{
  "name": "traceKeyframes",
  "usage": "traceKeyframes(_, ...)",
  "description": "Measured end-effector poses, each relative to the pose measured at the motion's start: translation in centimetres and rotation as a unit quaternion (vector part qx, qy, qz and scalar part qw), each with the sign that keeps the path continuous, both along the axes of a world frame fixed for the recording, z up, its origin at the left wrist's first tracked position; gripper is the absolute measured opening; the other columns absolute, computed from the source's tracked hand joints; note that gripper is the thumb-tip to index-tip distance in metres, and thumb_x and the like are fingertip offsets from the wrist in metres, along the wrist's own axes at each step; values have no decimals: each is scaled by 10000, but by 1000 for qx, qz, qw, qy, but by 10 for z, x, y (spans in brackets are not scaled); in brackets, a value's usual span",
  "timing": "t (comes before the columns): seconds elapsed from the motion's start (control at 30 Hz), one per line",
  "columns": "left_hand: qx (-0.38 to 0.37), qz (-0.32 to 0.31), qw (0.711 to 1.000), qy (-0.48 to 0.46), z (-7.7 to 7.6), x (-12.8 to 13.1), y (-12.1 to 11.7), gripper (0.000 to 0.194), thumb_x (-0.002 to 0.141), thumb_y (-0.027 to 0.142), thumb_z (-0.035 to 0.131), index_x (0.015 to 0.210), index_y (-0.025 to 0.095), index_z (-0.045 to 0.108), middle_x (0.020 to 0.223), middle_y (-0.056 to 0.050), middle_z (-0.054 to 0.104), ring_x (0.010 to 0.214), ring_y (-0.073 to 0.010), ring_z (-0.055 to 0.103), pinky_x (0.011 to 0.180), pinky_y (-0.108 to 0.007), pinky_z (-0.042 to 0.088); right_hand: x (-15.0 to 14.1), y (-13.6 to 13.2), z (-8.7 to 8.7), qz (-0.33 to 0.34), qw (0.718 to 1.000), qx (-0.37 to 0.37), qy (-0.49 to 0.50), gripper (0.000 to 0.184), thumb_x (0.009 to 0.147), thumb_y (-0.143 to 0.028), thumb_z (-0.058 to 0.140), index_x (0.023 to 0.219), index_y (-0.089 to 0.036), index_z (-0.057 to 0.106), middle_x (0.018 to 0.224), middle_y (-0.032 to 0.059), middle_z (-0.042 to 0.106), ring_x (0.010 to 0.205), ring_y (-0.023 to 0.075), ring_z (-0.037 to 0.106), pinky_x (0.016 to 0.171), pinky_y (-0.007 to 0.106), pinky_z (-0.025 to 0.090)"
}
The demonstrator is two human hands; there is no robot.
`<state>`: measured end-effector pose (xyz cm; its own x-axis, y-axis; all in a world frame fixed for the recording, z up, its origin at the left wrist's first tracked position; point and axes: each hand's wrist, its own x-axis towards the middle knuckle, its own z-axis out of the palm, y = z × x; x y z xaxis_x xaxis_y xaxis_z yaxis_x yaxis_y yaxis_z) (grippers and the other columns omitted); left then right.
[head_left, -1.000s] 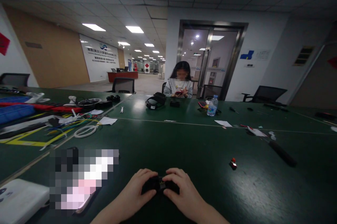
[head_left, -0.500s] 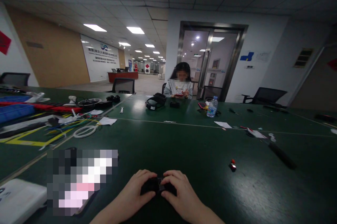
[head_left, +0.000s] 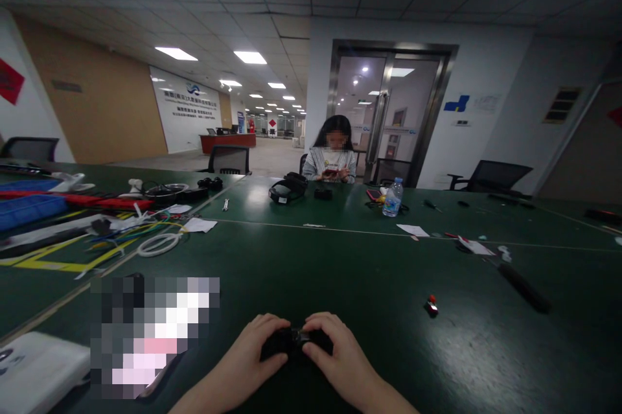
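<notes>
Low over the near side of the green table, my left hand [head_left: 255, 348] is closed around the left end of a small black object [head_left: 295, 336]. My right hand [head_left: 335, 349] grips the right end, thumb and fingers curled around it. Both sets of fingertips almost meet at its middle, where a bit of shine shows. Fingers cover much of the object, so I cannot tell its kind, or whether it is one piece or two. Right of my hands lies a small red and black item [head_left: 431, 306].
A blurred-out bright patch [head_left: 165, 336] and a white box [head_left: 41, 368] are at the left. Cables [head_left: 160, 244] and blue trays [head_left: 32, 210] lie farther back. A water bottle [head_left: 392, 197] and headset [head_left: 287, 189] stand across, before a seated person [head_left: 335, 161]. A dark rod [head_left: 525, 287] lies right.
My right hand has shifted slightly to the right, opening a little more space between the fingertips of both hands. My left hand keeps nearly the same place and grip.
</notes>
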<state>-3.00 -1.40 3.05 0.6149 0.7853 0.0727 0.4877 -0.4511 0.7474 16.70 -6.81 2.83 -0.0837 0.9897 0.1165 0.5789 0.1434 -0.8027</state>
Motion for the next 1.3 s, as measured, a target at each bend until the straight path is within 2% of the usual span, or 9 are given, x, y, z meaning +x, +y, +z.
traceKeyframes(0.23,-9,0,1000,4,6,0,-3,358,710,164,567,1060,241,562,1091,-31,588,1034,-213,527,948,-368,399,2,-2,5,-43,998,-16,44,176,794,-262,532,961,-251,587,972,2,608,915,198,568,776,304,437)
traceKeyframes(0.47,-14,-8,1000,3,7,-1,-2,349,714,159,556,1055,235,559,1084,-32,583,1023,-208,531,933,-355,407,4,2,1,-86,994,-6,72,139,806,-277,501,909,-230,582,904,6,623,893,199,576,798,315,424)
traceKeyframes(0.8,-21,-4,1000,3,9,-1,-3,360,722,177,560,1076,242,555,1100,-30,583,1039,-208,522,944,-352,396,11,8,-11,-103,986,-31,127,237,833,-240,456,1055,-217,536,1015,26,604,982,196,559,842,329,435)
traceKeyframes(1.0,-27,-8,1000,6,13,-1,-3,359,717,174,559,1068,246,558,1102,-27,587,1045,-213,521,949,-361,388,15,11,-12,-110,983,-31,145,223,841,-246,452,1039,-209,548,1027,33,601,1004,199,558,850,325,446)
traceKeyframes(1.3,-19,-7,1000,4,7,-2,-1,365,730,183,556,1089,248,545,1108,-23,579,1041,-199,521,952,-350,385,24,16,-18,-140,972,-16,190,258,854,-278,423,1075,-204,532,1038,48,591,996,210,558,853,348,454)
